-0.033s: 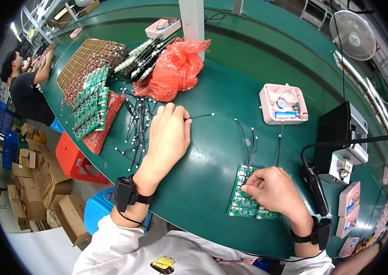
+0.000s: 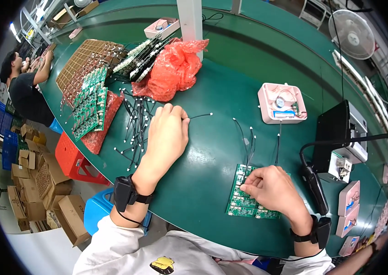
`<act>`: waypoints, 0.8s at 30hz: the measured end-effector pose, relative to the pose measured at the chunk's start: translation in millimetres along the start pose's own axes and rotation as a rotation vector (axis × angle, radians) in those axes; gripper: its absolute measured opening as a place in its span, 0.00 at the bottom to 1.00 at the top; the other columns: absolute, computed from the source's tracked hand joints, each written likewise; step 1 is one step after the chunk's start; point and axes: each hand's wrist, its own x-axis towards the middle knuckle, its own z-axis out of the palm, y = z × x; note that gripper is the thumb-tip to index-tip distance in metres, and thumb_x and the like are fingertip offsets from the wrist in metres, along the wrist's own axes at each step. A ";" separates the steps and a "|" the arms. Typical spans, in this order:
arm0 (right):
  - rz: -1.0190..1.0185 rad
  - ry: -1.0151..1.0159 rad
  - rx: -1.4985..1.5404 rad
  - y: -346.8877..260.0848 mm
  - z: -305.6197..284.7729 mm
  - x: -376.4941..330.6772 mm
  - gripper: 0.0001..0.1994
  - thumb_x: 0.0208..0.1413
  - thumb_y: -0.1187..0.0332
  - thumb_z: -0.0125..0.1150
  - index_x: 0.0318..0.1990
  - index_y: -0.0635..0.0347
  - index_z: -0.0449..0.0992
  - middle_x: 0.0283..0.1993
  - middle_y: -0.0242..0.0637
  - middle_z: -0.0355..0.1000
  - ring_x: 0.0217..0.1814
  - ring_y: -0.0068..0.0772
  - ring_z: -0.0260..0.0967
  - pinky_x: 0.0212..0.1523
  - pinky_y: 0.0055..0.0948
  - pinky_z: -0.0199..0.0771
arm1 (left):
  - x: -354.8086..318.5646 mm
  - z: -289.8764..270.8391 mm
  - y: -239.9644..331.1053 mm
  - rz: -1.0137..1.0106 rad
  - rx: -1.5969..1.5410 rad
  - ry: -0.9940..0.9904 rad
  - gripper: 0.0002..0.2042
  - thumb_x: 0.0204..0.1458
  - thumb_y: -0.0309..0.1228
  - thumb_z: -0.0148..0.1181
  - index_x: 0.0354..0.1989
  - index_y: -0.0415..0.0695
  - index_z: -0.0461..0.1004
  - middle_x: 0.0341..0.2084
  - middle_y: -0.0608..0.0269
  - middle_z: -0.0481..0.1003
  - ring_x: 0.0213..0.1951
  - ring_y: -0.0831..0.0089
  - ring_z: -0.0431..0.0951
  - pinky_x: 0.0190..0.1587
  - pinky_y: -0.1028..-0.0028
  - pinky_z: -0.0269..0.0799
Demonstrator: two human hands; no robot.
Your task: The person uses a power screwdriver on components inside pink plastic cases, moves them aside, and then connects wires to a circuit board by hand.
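My left hand (image 2: 167,137) rests over the table beside a loose pile of short black cables (image 2: 135,126) with white plugs. Its fingers are closed on one black cable (image 2: 201,115), whose free end sticks out to the right. My right hand (image 2: 274,189) is over a green circuit board panel (image 2: 242,211), thumb and fingertips pinched together at its surface. What sits in that pinch, if anything, is hidden. Several black cables (image 2: 252,144) run up from the panel's far edge, with their white plugs lying on the table. The hand covers part of the panel.
Stacked green boards (image 2: 90,105) and red bubble wrap (image 2: 173,68) lie at the left. A pink case (image 2: 283,103) with wired parts is at the far right, near a black device (image 2: 336,128) and a black-handled tool (image 2: 314,190). A co-worker (image 2: 29,91) sits far left.
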 end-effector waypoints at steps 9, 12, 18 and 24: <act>0.091 -0.003 -0.094 -6.4 -3.0 2.3 0.14 0.52 0.64 0.78 0.31 0.63 0.77 0.27 0.42 0.81 0.32 0.40 0.82 0.35 0.38 0.77 | 5.0 4.0 -3.4 0.047 0.066 0.097 0.04 0.56 0.19 0.61 0.34 0.39 0.72 0.34 0.53 0.73 0.39 0.52 0.73 0.45 0.58 0.67; 0.063 0.045 -0.122 -3.2 -0.1 -1.0 0.15 0.52 0.63 0.78 0.32 0.62 0.76 0.29 0.42 0.82 0.35 0.43 0.82 0.36 0.40 0.77 | 8.8 -4.8 18.6 0.193 -0.038 0.175 0.05 0.55 0.18 0.60 0.34 0.40 0.71 0.33 0.56 0.73 0.38 0.54 0.72 0.45 0.59 0.66; -0.042 0.139 0.042 14.7 10.0 -11.9 0.14 0.53 0.63 0.76 0.37 0.62 0.79 0.32 0.42 0.82 0.37 0.41 0.82 0.39 0.39 0.79 | -9.8 -4.8 45.6 0.538 -0.225 0.133 0.07 0.51 0.17 0.60 0.33 0.43 0.71 0.31 0.62 0.73 0.38 0.59 0.74 0.48 0.61 0.64; -0.332 0.219 0.358 17.7 4.7 -39.5 0.16 0.56 0.65 0.72 0.46 0.69 0.81 0.32 0.46 0.81 0.36 0.35 0.82 0.41 0.33 0.80 | -18.5 -2.9 69.1 0.779 -0.190 0.034 0.09 0.45 0.16 0.60 0.33 0.44 0.70 0.30 0.62 0.74 0.36 0.59 0.74 0.48 0.59 0.64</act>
